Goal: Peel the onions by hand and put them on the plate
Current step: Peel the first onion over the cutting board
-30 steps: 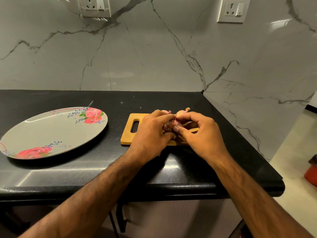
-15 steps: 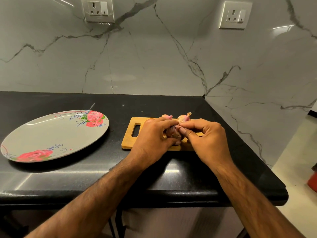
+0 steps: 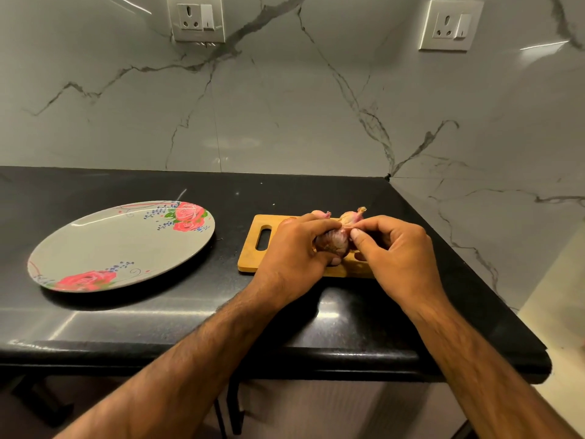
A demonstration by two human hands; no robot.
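So, cupped the onion point(image 3: 334, 241) in the left hand point(image 3: 292, 252) over the cutting board point(image 3: 248, 258) — curled tight round it, presumably to stop it twisting. Pinched a bit of dry skin near its top with the right hand point(image 3: 399, 252), thumb against forefinger, likely to pull it away. Had two more onions point(image 3: 350, 216) waiting at the board's far edge and the plate point(image 3: 120, 245) well off to the left, bare — room for peeled ones.

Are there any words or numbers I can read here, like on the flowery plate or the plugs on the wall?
There are no words, numbers or signs to read in this picture.
On the plate: only painted roses and curly squiggles, no letters.
On the left wall socket and the right wall socket: no marks that can be read.
On the cutting board: plain wood.
On the onion: no sticker.
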